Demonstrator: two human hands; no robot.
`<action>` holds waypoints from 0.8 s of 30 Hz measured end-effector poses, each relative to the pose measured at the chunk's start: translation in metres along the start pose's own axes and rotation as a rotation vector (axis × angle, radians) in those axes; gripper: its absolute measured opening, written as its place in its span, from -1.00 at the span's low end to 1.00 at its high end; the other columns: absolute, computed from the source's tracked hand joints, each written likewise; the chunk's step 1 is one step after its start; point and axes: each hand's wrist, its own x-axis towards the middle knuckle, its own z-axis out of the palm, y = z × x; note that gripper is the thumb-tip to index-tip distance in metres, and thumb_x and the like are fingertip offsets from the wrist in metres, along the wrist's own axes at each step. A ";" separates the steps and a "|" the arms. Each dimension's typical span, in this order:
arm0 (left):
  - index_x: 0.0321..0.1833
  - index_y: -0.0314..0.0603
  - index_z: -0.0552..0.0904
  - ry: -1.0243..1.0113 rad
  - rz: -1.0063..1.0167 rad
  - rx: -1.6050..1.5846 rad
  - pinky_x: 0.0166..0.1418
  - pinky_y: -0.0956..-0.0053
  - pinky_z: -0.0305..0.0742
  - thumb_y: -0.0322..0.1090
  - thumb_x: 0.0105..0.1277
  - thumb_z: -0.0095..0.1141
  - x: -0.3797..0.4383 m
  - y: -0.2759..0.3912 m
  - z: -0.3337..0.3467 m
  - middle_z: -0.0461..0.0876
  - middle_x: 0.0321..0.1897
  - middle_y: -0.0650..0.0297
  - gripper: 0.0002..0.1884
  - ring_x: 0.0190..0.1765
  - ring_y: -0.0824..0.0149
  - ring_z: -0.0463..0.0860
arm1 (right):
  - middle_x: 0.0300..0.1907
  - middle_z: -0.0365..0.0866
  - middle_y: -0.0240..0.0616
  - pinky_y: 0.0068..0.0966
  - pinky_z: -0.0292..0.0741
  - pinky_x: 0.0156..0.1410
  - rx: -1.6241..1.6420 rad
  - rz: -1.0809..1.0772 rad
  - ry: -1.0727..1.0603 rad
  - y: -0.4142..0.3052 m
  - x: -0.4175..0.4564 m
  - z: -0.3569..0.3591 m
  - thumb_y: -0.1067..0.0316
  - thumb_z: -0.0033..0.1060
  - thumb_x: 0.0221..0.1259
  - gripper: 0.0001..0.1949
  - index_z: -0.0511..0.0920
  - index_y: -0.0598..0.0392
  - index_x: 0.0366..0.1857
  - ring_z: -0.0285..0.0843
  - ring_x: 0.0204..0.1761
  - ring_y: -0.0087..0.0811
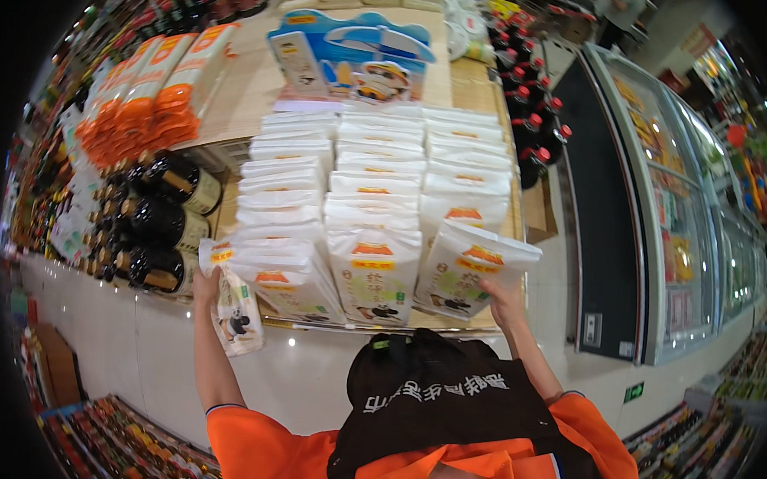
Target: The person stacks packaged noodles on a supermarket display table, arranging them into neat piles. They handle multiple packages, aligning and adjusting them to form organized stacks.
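Observation:
Three rows of white printed packages (372,278) stand upright on a wooden display table (250,50). My left hand (205,285) grips a white package with a panda print (236,316), held tilted at the left front corner of the rows, partly past the table's front edge. My right hand (502,301) holds the side of another white package (473,270), which leans at the front of the right row. The fingers behind both packages are partly hidden.
Large dark bottles (163,225) and orange-and-white bags (163,91) stand left. A cardboard display sign (367,56) is behind the rows. Red-capped bottles (532,127) and a glass-topped freezer (658,208) are on the right. A person (620,11) stands in the far aisle.

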 end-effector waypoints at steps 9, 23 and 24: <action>0.20 -0.39 0.39 0.695 0.485 -0.662 0.17 0.29 0.40 -0.28 0.21 0.21 -0.149 0.172 -0.028 0.45 0.11 -0.05 -0.46 0.16 0.10 0.47 | -0.17 0.68 -0.37 -0.52 0.48 0.09 -0.233 0.134 -0.329 -0.013 -0.017 -0.017 0.46 0.43 -0.05 -0.70 0.64 0.20 -0.17 0.54 -0.08 -0.50; 0.16 -0.02 0.54 -0.369 1.341 0.355 0.02 0.22 0.56 -0.34 0.16 0.03 -0.423 0.274 0.016 0.63 -0.05 0.09 -0.56 -0.01 0.10 0.65 | 0.02 0.50 -0.18 -0.31 0.31 0.25 -0.717 -0.589 -0.273 -0.063 0.065 -0.026 0.35 0.36 0.02 -0.58 0.56 0.07 0.04 0.39 0.14 -0.19; 0.17 -0.01 0.55 -0.374 1.306 0.385 0.05 0.21 0.55 -0.33 0.17 0.03 -0.431 0.272 0.019 0.63 -0.03 0.09 -0.56 0.02 0.09 0.64 | 0.10 0.43 -0.17 -0.26 0.26 0.27 -0.864 -0.708 -0.226 -0.069 0.078 -0.011 0.30 0.36 0.03 -0.58 0.57 0.01 0.04 0.29 0.19 -0.13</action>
